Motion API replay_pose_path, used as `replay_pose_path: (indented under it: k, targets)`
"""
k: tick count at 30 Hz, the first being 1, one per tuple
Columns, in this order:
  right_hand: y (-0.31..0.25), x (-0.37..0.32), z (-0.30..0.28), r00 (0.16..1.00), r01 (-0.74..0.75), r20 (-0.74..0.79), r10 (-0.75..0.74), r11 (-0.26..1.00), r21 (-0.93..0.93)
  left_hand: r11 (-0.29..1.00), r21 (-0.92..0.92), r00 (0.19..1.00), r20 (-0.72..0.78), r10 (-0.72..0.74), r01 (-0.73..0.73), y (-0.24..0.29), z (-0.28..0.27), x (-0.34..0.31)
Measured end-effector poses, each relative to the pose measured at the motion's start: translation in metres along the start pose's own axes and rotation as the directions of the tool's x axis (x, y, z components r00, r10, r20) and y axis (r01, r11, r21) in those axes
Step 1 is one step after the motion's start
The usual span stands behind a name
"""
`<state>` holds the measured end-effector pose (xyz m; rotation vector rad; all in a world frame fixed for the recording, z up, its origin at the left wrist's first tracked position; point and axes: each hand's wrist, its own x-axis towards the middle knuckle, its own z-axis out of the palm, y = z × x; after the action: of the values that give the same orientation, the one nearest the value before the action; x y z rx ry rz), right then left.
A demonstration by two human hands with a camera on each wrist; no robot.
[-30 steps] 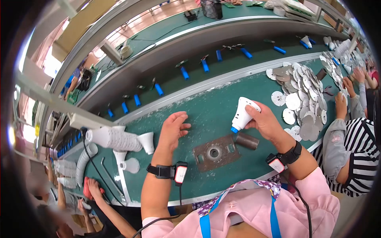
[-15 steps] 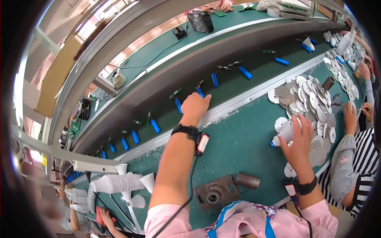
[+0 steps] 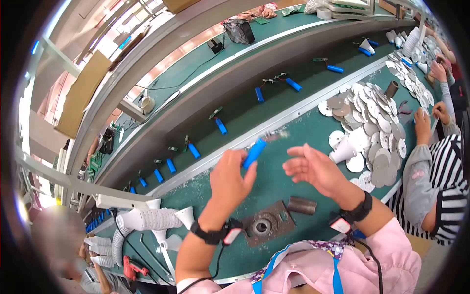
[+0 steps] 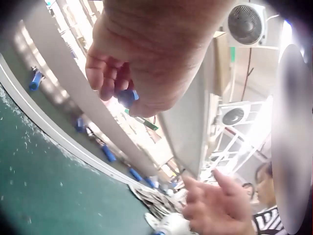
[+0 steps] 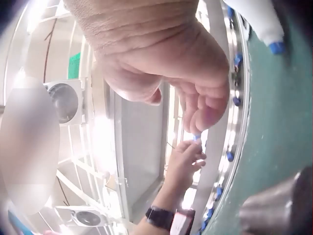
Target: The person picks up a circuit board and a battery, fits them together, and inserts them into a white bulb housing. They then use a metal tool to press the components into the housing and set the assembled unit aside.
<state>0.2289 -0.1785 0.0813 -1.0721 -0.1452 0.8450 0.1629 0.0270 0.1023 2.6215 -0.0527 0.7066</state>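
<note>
The left hand (image 3: 229, 180) pinches a blue cylinder (image 3: 254, 153) between thumb and fingers above the green table; a small blurred board hangs off the cylinder's far end. In the left wrist view the cylinder (image 4: 127, 98) is partly covered by the fingers, with a green board (image 4: 149, 124) beside it. To its right, the right hand (image 3: 316, 171) is raised with relaxed fingers, holding nothing. A white cone-shaped housing (image 3: 344, 150) lies at the edge of the disc pile, right of that hand.
A metal plate with a round hub (image 3: 261, 227) and a metal tube (image 3: 301, 206) lie before the body. Round discs (image 3: 384, 159) are heaped at right, stacked white housings (image 3: 147, 219) at left. Blue cylinders with boards line the sunken channel behind a metal rail (image 3: 298, 113). Other people work on both sides.
From the channel, the left hand has come back over the table with a blue cylinder. The right hand, which held the white housing at first, has let it go and moved left.
</note>
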Motion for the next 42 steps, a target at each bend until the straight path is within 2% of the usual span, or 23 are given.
replay_pose_path:
  k: [2,4,6,8,9,10,11,12,14,16,20,21,23,27,28,29,30,31,35,37,39,41,42]
  targets:
    - [0.008,-0.001,0.015,0.999,0.034,0.005,-0.034,0.996,0.084,0.995,0.07,0.997,0.002,0.072,-0.072,0.016,-0.015,-0.033]
    - [0.026,-0.01,0.022,0.993,0.074,0.091,-0.076,0.997,0.023,0.978,0.104,0.981,-0.053,0.185,-0.179,0.028,-0.023,-0.065]
    - [0.039,-0.021,0.036,0.981,0.101,0.175,-0.08,0.989,-0.113,0.991,0.075,0.991,-0.056,0.119,-0.115,0.039,-0.033,-0.094]
    - [0.045,-0.034,0.052,0.979,0.125,0.169,-0.112,0.99,-0.069,0.998,0.05,0.997,-0.058,0.05,-0.047,0.047,-0.04,-0.116]
    - [0.045,-0.041,0.059,0.981,0.102,0.18,-0.075,0.985,-0.141,0.98,-0.18,0.996,-0.016,-0.09,0.086,0.051,-0.043,-0.125]
    - [0.048,-0.047,0.064,0.981,0.078,0.189,-0.037,0.974,-0.214,0.892,-0.394,0.974,0.053,-0.218,0.221,0.055,-0.044,-0.135]
    - [0.057,-0.051,0.071,0.968,0.185,0.22,-0.116,0.928,-0.324,0.713,-0.599,0.919,0.109,-0.378,0.364,0.057,-0.038,-0.146]
    - [0.063,-0.054,0.076,0.967,0.178,0.235,-0.102,0.927,-0.329,0.71,-0.598,0.913,0.099,-0.396,0.373,0.061,-0.037,-0.155]
    - [0.073,-0.062,0.084,0.888,0.45,0.369,-0.274,0.679,-0.58,0.338,-0.809,0.824,0.284,-0.491,0.481,0.069,-0.042,-0.163]
    - [0.074,-0.069,0.09,0.912,0.395,0.346,-0.222,0.708,-0.586,0.321,-0.822,0.827,0.282,-0.487,0.47,0.072,-0.047,-0.17]
    - [0.082,-0.072,0.084,0.856,0.469,0.45,-0.254,0.746,-0.472,0.228,-0.878,0.801,0.241,-0.548,0.42,0.068,-0.049,-0.182]
    - [0.082,-0.076,0.081,0.87,0.36,0.479,-0.12,0.817,-0.449,0.186,-0.896,0.784,0.232,-0.575,0.402,0.066,-0.051,-0.185]
    - [0.088,-0.081,0.076,0.856,0.16,0.513,0.062,0.912,-0.378,0.216,-0.886,0.796,0.233,-0.558,0.41,0.061,-0.055,-0.191]
    - [0.088,-0.081,0.071,0.83,0.006,0.504,0.237,0.901,-0.434,0.289,-0.851,0.797,0.22,-0.562,0.439,0.037,-0.053,-0.195]
    - [0.088,-0.08,0.068,0.847,-0.008,0.465,0.258,0.88,-0.475,0.417,-0.791,0.745,0.071,-0.664,0.447,0.026,-0.051,-0.192]
    - [0.088,-0.08,0.065,0.862,-0.025,0.424,0.279,0.857,-0.515,0.754,-0.369,0.739,-0.215,-0.638,0.544,0.011,-0.053,-0.189]
    - [0.087,-0.082,0.063,0.86,-0.023,0.426,0.281,0.856,-0.517,0.837,0.008,0.757,-0.43,-0.492,0.548,-0.012,-0.052,-0.189]
    - [0.087,-0.084,0.062,0.886,-0.052,0.38,0.265,0.871,-0.488,0.753,0.384,0.783,-0.561,-0.269,0.534,-0.033,-0.049,-0.192]
    - [0.084,-0.09,0.059,0.93,-0.069,0.293,0.224,0.886,-0.459,0.628,0.493,0.783,-0.519,-0.344,0.602,-0.075,-0.037,-0.201]
    - [0.079,-0.091,0.056,0.939,-0.048,0.28,0.199,0.883,-0.466,0.643,0.347,0.726,-0.421,-0.543,0.683,-0.088,-0.032,-0.205]
    - [0.076,-0.091,0.054,0.949,-0.038,0.26,0.18,0.881,-0.472,0.69,0.251,0.724,-0.391,-0.569,0.678,-0.083,-0.034,-0.207]
    - [0.07,-0.086,0.053,0.975,0.044,0.211,0.064,0.882,-0.469,0.726,0.152,0.721,-0.363,-0.59,0.671,-0.067,-0.041,-0.206]
    - [0.066,-0.083,0.054,0.976,0.04,0.207,0.065,0.883,-0.468,0.758,-0.101,0.72,-0.256,-0.646,0.644,-0.052,-0.047,-0.205]
